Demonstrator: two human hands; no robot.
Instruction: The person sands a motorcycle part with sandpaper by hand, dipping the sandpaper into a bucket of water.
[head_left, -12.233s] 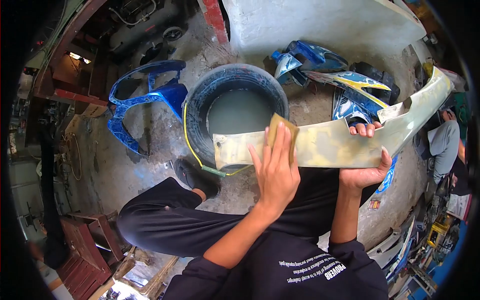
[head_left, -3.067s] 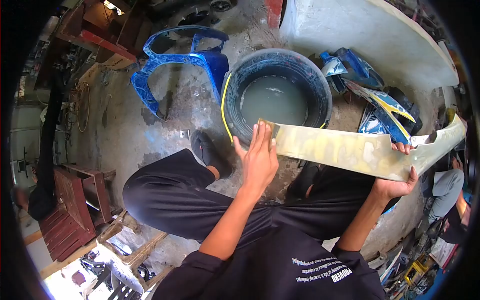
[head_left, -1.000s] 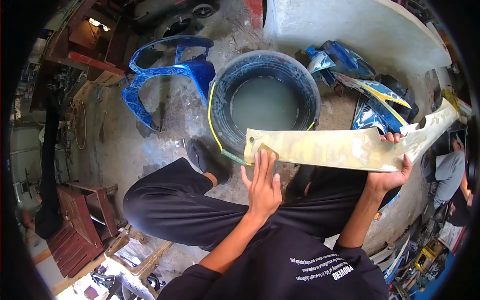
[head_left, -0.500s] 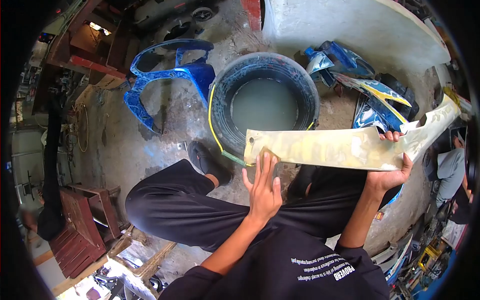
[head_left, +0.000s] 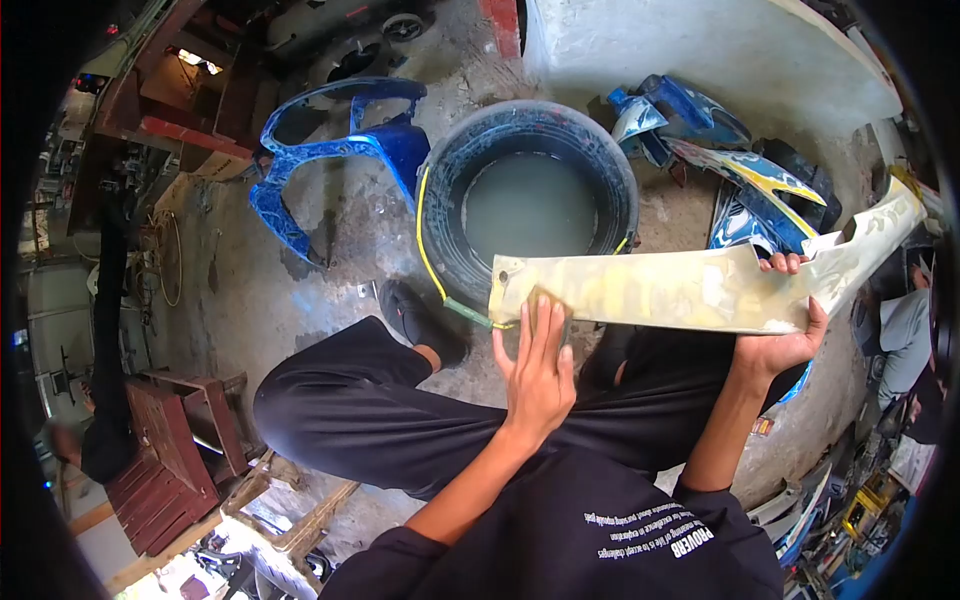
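Observation:
A long cream-and-yellow motorbike body panel (head_left: 650,290), patchy on its surface, lies across in front of me above my legs. My right hand (head_left: 778,335) is closed around its lower edge near the notched right part, thumb below and fingertips showing over the top. Flat against the panel's left end, the fingers of my left hand (head_left: 540,375) press a brownish piece of what looks like sandpaper (head_left: 555,298). Just behind that end stands a black bucket (head_left: 430,190) of cloudy water, with a yellow wire handle and green grip.
A blue plastic fairing (head_left: 385,150) lies on the concrete floor left of the bucket. Several blue, white and yellow body parts (head_left: 760,190) rest to its right. A red-brown wooden stool (head_left: 150,480) is at the lower left. Other people sit at the far left and right edges.
My left hand has shifted slightly to the right and up along the panel with the sandpaper. My right hand keeps its grip, and the panel has barely moved.

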